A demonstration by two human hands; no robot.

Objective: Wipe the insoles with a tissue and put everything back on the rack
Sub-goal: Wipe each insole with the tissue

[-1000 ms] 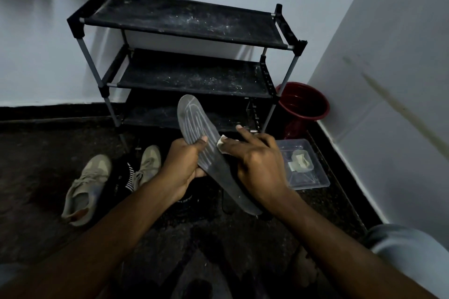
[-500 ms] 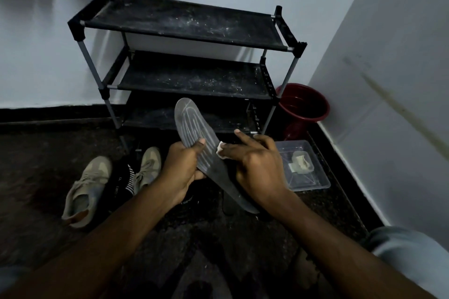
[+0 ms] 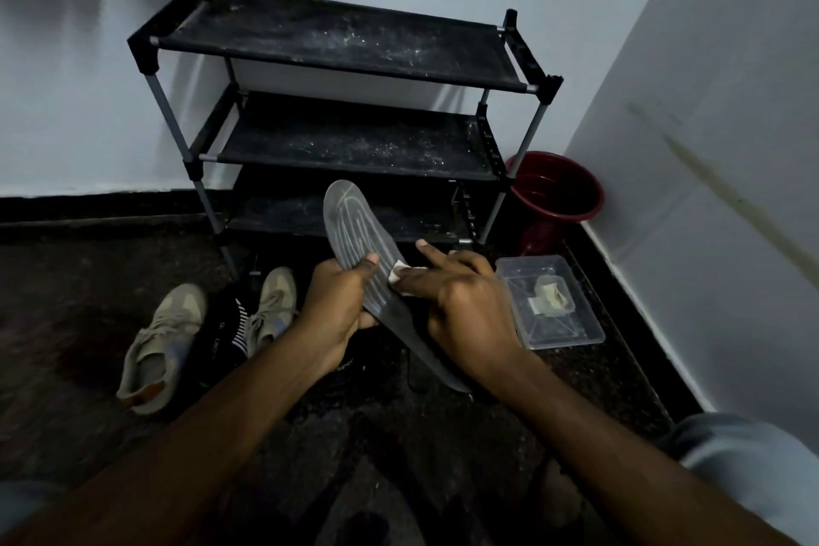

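Observation:
A grey insole (image 3: 354, 231) with pale curved lines is held up in front of the black three-shelf rack (image 3: 337, 53). My left hand (image 3: 339, 301) grips it at the middle, thumb on its top face. My right hand (image 3: 461, 306) presses a small white tissue (image 3: 399, 270) against the insole's right side; most of the tissue is hidden under the fingers. The insole's heel end runs down behind my right wrist.
Two beige sneakers (image 3: 164, 341) (image 3: 270, 306) lie on the dark floor at the left, with a dark striped item (image 3: 239, 328) between them. A clear plastic box (image 3: 549, 301) sits at the right, a dark red bucket (image 3: 554, 195) in the corner behind it.
My right hand with the tissue has slid slightly up the insole towards my left thumb. The insole has tilted a little.

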